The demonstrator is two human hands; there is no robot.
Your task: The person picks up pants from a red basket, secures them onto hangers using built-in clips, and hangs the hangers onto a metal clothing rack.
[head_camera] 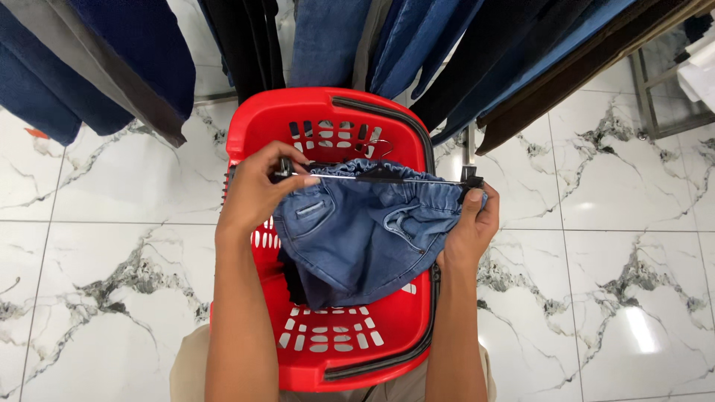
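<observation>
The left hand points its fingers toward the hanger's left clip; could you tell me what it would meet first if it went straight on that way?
The left hand already touches the clip hanger; going on rightward, it would likely meet the blue jeans' gathered waistband first, though depth is unclear.

Hanging trousers (328, 41) — blue, black, brown — crowd the top edge; a metal rack (652, 100) stands on the marble floor (596, 283).

Both forearms were bare, with no sleeves, watch or rings showing. The left hand (257, 190) and right hand (469, 227) wore no gloves. Below them showed khaki-beige trousers (190, 368).
</observation>
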